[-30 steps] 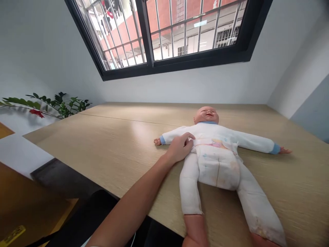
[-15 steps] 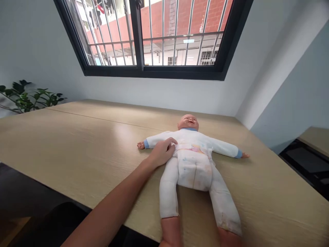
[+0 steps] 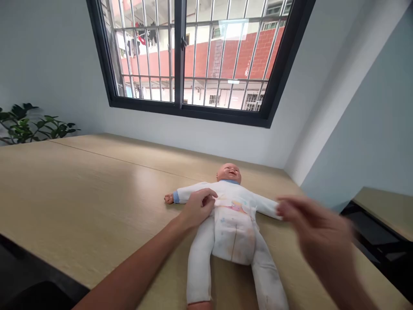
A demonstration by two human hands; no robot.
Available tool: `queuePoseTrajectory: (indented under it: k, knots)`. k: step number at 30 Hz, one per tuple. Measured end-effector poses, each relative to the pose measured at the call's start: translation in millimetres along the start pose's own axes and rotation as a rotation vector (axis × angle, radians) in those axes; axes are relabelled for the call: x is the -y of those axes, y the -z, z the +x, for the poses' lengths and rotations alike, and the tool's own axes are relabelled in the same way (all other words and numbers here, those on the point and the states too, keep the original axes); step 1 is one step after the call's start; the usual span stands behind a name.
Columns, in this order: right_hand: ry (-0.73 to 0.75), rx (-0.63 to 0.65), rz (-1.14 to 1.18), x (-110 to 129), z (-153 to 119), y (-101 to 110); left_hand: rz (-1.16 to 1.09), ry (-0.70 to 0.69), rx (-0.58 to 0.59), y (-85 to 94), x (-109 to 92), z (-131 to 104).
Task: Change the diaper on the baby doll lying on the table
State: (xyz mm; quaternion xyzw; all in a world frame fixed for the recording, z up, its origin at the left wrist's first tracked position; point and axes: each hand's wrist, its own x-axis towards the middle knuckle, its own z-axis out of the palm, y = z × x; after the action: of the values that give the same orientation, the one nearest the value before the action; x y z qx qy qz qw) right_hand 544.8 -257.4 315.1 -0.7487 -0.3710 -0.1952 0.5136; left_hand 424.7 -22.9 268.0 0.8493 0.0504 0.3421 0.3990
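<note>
A baby doll (image 3: 228,189) in a white suit with blue cuffs lies on its back, arms spread and legs toward me. Around its hips and belly is a white diaper (image 3: 235,241) with a coloured print on the waistband. At the diaper's left side my left hand (image 3: 200,206) is closed, thumb and fingers pinching the waist edge; the fingertips are partly hidden. My right hand (image 3: 322,228) hovers to the right of the doll, over its outstretched arm, covering that cuff and hand. Motion smears its fingers, and nothing can be made out in them.
The doll lies on a light wooden table (image 3: 97,181) with a seam running across it. Behind stand a wall and a barred window (image 3: 180,56). A leafy plant (image 3: 29,125) is at the far left, and another wood-topped piece of furniture (image 3: 383,211) at the right.
My right hand has come into view from the right, blurred. My left hand stays at the diaper's side. The view has tilted up, showing more window and less of the doll's legs.
</note>
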Motion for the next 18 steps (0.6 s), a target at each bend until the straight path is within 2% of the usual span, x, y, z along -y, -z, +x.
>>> queuePoseTrajectory:
  k: [3,6,8,13,18]
  knots:
    - [0.04,0.187,0.055,-18,-2,-17,-0.084,-0.07,0.071,-1.8,-9,-1]
    - [0.171,0.284,0.027,-42,-4,-40,-0.14,-0.122,0.213,-2.4,-11,-2]
    - [0.269,0.315,0.009,-54,-5,-47,-0.154,-0.159,0.307,-1.4,-10,-1]
    - [0.403,0.393,0.032,-62,-7,-46,-0.104,-0.268,0.484,3.9,-12,5]
    - [0.393,0.55,0.036,-57,-4,-46,0.03,-0.305,0.527,3.1,-18,11]
